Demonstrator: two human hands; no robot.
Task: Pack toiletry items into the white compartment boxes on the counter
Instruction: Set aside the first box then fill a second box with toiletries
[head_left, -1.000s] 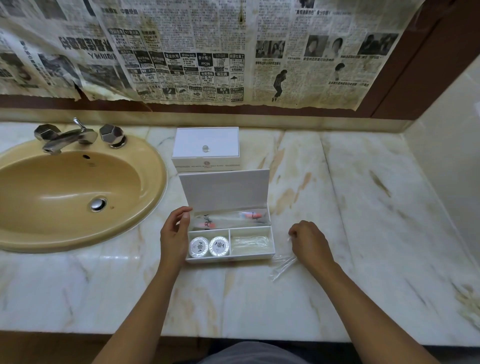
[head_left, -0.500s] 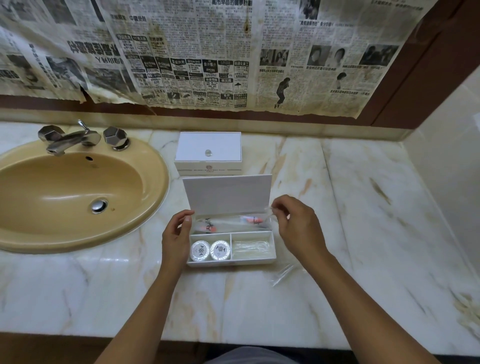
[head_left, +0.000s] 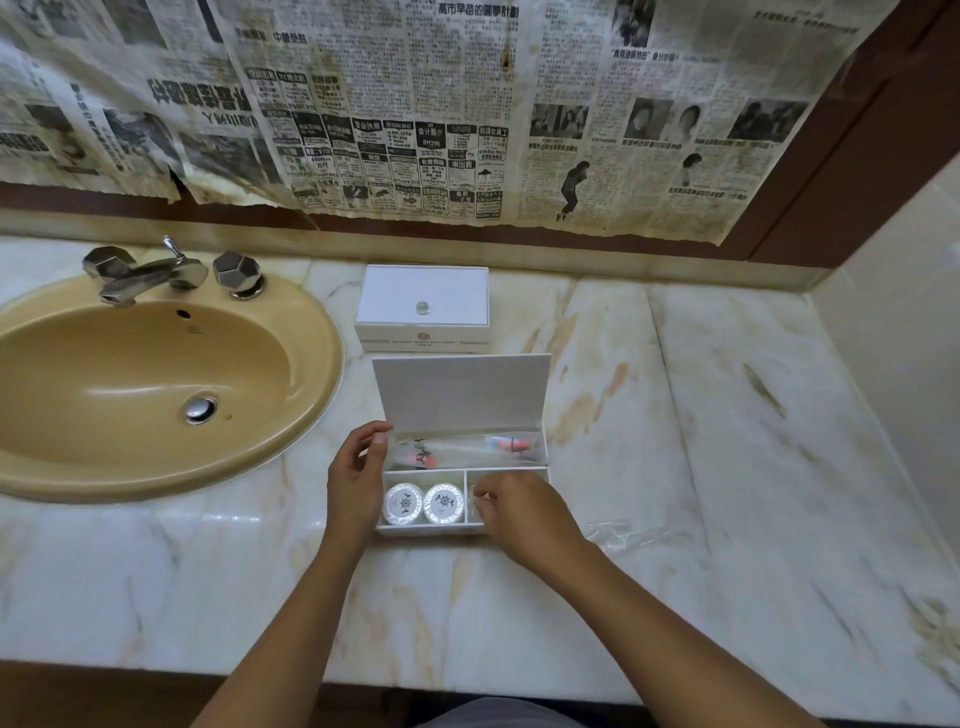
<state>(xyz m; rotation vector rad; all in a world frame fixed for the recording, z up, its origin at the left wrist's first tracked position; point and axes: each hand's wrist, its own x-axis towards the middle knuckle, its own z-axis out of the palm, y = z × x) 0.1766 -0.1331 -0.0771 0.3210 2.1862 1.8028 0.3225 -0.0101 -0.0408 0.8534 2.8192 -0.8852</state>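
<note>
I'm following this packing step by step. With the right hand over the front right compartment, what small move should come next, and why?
Probably lift the right hand away and reach for the clear plastic wrapper lying on the marble counter just right of the open white compartment box. The two round white soaps and the long clear packet already sit in their compartments, and the left hand steadies the box.

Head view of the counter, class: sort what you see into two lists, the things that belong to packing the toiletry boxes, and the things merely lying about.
Belongs to the job:
open white box
two round soaps
wrapped toothbrush kit
closed white box
clear wrapper
left hand
right hand

Just lying about:
sink
tap
newspaper
</note>
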